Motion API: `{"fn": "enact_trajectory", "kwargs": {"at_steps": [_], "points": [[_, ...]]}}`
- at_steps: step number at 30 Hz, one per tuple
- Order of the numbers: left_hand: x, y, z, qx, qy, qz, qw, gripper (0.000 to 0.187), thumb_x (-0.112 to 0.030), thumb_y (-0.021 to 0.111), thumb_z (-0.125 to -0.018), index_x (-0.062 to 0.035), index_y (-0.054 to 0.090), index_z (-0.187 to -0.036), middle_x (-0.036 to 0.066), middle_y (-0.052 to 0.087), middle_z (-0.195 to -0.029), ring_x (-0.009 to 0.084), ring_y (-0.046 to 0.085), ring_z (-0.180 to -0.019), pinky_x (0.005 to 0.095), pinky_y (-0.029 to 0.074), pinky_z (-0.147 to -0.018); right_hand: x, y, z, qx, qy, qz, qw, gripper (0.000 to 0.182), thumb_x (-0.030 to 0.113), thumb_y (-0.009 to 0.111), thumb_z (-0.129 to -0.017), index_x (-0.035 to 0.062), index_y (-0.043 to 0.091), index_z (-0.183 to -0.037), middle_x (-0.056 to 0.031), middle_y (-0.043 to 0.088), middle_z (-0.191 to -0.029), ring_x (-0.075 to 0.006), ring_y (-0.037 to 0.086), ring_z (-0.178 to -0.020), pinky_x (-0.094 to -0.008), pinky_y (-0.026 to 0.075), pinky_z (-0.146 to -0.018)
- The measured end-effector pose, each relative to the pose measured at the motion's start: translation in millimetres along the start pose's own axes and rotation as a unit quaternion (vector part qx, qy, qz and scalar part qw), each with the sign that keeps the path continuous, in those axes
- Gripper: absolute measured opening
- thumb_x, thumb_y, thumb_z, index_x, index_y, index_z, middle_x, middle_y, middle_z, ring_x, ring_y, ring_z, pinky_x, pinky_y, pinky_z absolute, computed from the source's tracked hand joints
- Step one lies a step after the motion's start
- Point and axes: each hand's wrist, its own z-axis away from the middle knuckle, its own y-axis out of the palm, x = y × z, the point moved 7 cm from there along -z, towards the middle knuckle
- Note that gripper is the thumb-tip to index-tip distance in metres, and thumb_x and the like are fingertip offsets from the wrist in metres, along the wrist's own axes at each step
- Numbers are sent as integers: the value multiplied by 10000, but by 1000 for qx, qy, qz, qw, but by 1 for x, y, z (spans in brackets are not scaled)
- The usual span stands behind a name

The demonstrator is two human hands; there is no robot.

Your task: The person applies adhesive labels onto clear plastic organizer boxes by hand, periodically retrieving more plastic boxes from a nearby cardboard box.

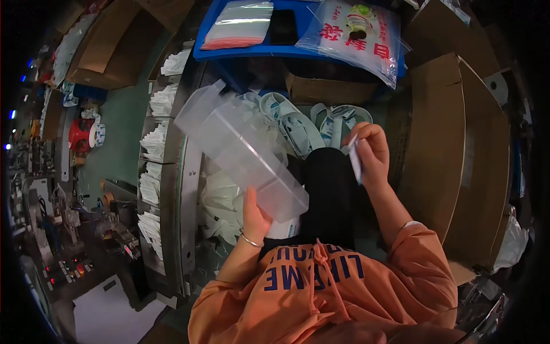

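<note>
My left hand (255,217) grips the lower end of a long translucent plastic bin (246,152). The bin slants up to the left over my lap, its far end near a metal rack. Pinched between the fingers of my right hand (373,150) is a small flat white packet (355,161), seen nearly edge-on, to the right of my dark trousers. Beyond my knees lie coiled white strips with blue print (298,129). The bin partly covers a heap of white translucent material (220,198).
Stacks of white packets (154,140) fill the rack at left. Ahead, a blue table (240,53) carries plastic bags (361,31) and a dark flat object (283,27). A large open cardboard box (432,155) stands at right. Machinery (69,229) sits far left.
</note>
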Motion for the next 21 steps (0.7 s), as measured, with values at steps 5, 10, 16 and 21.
{"fn": "enact_trajectory", "kwargs": {"at_steps": [5,10,16,21], "points": [[-15,14,-6,33,91,-104,990,730,-629,433,-842,-65,419,-1305,133,514,-1255,278,507,-1138,410,414,-957,-170,-172,180,-289,214,-534,765,115,142,500,-921,89,504,-1023,7,406,-803,-110,437,-722,-361,390,-928],[-22,2,-27,14,60,-99,993,813,-694,415,-810,-48,406,-1303,160,534,-1208,299,578,-1001,442,497,-811,-180,-185,368,-535,329,-346,697,124,145,497,-925,87,505,-1034,0,420,-829,-111,446,-745,-356,394,-924],[-27,-14,-41,-10,26,-86,996,802,-689,392,-812,-40,420,-1283,179,548,-1167,323,615,-890,463,532,-696,-150,-164,421,-595,393,-233,661,134,149,493,-930,85,506,-1048,-9,437,-860,-112,457,-773,-350,400,-920],[-20,32,-54,41,5,-12,999,844,-714,451,-782,-45,410,-1295,173,535,-1201,322,615,-914,460,531,-724,-138,-163,397,-574,431,-181,672,143,152,490,-935,83,506,-1059,-17,451,-886,-113,466,-795,-345,404,-916]]}}
